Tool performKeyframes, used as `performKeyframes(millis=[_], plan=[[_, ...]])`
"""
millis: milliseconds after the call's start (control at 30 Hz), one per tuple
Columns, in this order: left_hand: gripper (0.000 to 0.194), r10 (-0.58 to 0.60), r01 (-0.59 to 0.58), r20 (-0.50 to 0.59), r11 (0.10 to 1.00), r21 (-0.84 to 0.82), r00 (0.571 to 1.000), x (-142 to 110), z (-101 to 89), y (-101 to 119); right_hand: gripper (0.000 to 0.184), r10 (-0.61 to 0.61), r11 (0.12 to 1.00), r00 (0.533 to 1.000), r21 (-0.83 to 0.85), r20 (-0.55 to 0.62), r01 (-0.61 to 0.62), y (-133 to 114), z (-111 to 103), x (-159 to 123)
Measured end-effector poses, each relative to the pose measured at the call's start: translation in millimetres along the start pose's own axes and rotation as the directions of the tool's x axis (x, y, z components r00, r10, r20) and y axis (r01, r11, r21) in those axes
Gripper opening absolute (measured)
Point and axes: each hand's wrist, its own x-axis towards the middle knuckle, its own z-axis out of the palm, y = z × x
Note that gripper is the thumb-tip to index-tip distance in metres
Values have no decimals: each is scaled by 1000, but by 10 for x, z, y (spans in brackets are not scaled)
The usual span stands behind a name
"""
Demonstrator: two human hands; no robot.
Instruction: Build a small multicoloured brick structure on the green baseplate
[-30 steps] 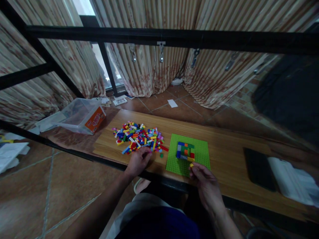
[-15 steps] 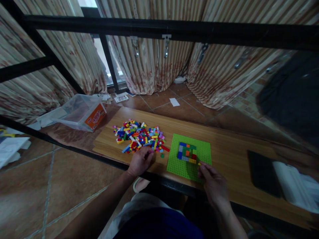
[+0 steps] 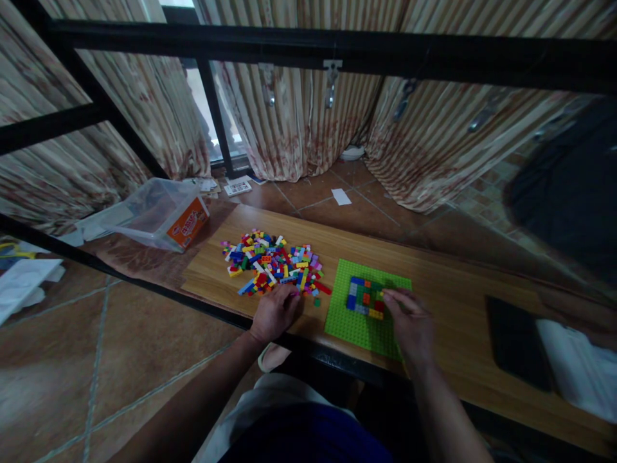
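A bright green baseplate [image 3: 340, 319] lies on the wooden table. On it stands a flat square of bricks [image 3: 359, 298] in blue, grey, orange, green, red and yellow. My right hand [image 3: 411, 316] pinches a small yellow brick [image 3: 382, 294] at the right side of that square, over the upper red-green corner. Whether the brick touches the others I cannot tell. My left hand [image 3: 276, 313] rests closed at the near edge of the brick pile [image 3: 274, 260], its fingertips by a pinkish piece, and what it holds is unclear. A loose green brick [image 3: 317, 301] lies between hand and baseplate.
A clear plastic box [image 3: 159, 215] with an orange label sits beyond the table's left end. At the right lie a black flat item [image 3: 515, 341] and a white package [image 3: 573, 366]. A dark metal bar [image 3: 308, 38] crosses in front of the curtains.
My right hand has moved up and slightly left with the yellow brick, from the square's lower right corner to its upper right side. The left hand stays by the pile.
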Motion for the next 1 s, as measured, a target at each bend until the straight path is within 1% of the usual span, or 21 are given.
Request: performKeyframes(millis=[133,267,400,533,700,867,1000], plan=[[12,7,-7,6,1000,6,1000,-2,3,-2,35,-27,1000,1000,-15,-1,27,111,144,114],[11,-14,14,15,1000,4,1000,0,-1,14,34,-48,995,999,-90,-5,47,159,199,127],[11,-25,25,26,1000,1,999,4,-11,32,32,-57,988,998,-145,-15,54,169,207,124],[12,-20,20,36,1000,-1,999,8,-28,53,30,-92,982,996,-169,-15,88,174,208,133],[10,-3,2,27,1000,28,1000,4,-24,49,32,-122,975,992,-189,-32,114,189,217,149],[9,23,-23,-4,999,49,1000,-3,2,23,36,-205,958,978,-211,-27,195,196,214,140],[8,41,-40,-8,998,54,999,-2,3,27,40,-278,929,960,-250,15,273,185,189,130]])
